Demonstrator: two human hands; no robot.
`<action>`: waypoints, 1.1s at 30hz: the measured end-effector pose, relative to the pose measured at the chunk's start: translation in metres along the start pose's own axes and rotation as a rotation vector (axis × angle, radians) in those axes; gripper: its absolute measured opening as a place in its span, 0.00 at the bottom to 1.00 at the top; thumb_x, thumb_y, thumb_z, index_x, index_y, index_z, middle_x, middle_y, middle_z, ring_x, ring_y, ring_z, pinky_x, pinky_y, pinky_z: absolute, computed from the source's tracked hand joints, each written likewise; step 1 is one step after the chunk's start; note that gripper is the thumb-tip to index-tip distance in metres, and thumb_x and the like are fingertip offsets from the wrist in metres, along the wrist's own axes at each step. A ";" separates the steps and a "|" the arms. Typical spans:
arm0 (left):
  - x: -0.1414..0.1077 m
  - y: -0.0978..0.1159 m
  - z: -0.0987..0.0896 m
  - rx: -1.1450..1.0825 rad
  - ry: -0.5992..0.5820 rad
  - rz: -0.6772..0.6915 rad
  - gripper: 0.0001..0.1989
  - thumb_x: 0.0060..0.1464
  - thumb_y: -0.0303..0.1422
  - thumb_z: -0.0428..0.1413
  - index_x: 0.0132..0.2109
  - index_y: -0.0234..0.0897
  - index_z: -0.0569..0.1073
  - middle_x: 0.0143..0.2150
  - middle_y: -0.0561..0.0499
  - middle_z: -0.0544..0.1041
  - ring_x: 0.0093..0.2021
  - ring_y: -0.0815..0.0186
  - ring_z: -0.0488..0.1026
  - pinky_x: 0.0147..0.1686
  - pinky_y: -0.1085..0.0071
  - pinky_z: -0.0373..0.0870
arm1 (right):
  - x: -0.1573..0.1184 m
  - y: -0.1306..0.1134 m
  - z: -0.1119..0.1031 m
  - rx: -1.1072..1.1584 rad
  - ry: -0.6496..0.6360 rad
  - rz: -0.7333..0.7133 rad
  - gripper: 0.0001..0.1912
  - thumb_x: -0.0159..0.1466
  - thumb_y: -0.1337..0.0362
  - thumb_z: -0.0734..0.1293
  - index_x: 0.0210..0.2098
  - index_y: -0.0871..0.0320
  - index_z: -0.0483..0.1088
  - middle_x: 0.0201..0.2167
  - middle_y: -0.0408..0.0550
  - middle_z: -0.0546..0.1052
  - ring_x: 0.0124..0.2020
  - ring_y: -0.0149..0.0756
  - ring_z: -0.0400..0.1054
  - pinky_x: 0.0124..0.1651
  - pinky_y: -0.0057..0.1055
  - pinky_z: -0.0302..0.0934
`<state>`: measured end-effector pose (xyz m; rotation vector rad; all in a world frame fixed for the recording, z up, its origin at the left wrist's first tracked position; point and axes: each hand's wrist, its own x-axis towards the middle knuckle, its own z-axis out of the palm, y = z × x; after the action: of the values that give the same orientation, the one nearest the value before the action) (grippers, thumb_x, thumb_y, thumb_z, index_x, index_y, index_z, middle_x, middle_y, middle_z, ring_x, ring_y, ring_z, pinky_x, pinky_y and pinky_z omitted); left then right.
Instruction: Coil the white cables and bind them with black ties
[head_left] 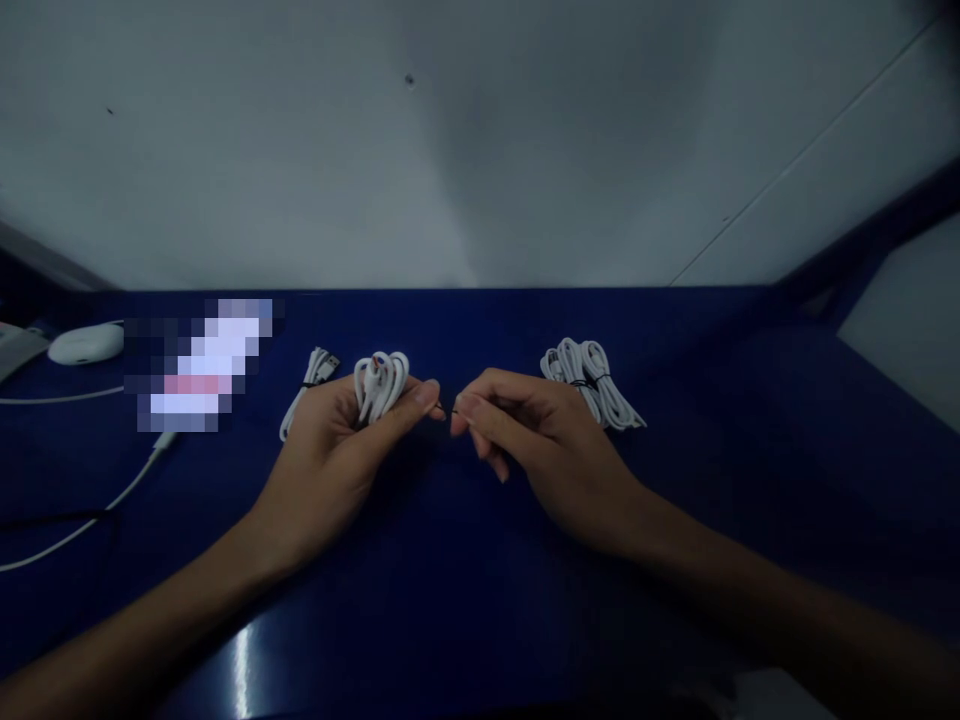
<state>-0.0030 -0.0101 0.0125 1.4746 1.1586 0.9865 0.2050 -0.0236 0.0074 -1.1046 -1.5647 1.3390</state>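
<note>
A coiled white cable (382, 385) rests in my left hand (330, 430), which is closed around it. The thumb and forefinger of that hand also pinch a thin dark strip, seemingly a black twist tie (454, 412). My right hand (525, 415) is closed in a pinch on the tie's other side, a small gap away from the left fingertips. Just beyond my left hand lies a bundled white USB cable (321, 368) with a black tie round it. Behind my right hand are several more tied white cable coils (592, 375), partly hidden by it.
The blue table (420, 600) meets a pale wall (300, 150) at the back. To the left lie a blurred-out lit phone (202, 370) with a white charging cord (127, 488) and a rounded white case (86, 344).
</note>
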 end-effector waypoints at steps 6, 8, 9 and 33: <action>0.000 -0.002 -0.001 0.038 -0.009 0.000 0.13 0.67 0.40 0.67 0.34 0.40 0.83 0.29 0.55 0.75 0.28 0.68 0.66 0.31 0.72 0.67 | -0.001 -0.002 0.001 -0.034 -0.024 0.042 0.16 0.80 0.61 0.64 0.38 0.56 0.78 0.31 0.40 0.76 0.30 0.29 0.69 0.31 0.27 0.63; 0.000 -0.003 -0.001 0.058 0.003 -0.006 0.14 0.66 0.42 0.67 0.34 0.39 0.82 0.29 0.54 0.75 0.28 0.68 0.67 0.30 0.72 0.66 | -0.002 -0.002 0.001 -0.078 -0.028 0.050 0.16 0.81 0.61 0.63 0.39 0.56 0.78 0.32 0.40 0.77 0.31 0.29 0.69 0.32 0.28 0.63; 0.000 -0.003 -0.001 0.072 0.014 -0.011 0.15 0.66 0.42 0.68 0.33 0.38 0.82 0.29 0.54 0.75 0.28 0.68 0.66 0.29 0.72 0.65 | -0.002 -0.002 0.002 -0.103 -0.029 0.055 0.17 0.81 0.61 0.62 0.38 0.56 0.78 0.32 0.40 0.77 0.31 0.29 0.69 0.32 0.28 0.62; -0.001 -0.011 -0.002 -0.027 0.061 -0.076 0.15 0.65 0.47 0.68 0.38 0.41 0.84 0.21 0.59 0.59 0.21 0.73 0.52 0.19 0.74 0.47 | -0.001 0.001 -0.001 -0.129 0.004 0.014 0.16 0.80 0.59 0.63 0.36 0.54 0.74 0.27 0.37 0.70 0.26 0.28 0.63 0.30 0.29 0.58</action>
<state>-0.0068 -0.0104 0.0021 1.3773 1.2311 0.9968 0.2063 -0.0246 0.0063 -1.1977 -1.6626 1.2584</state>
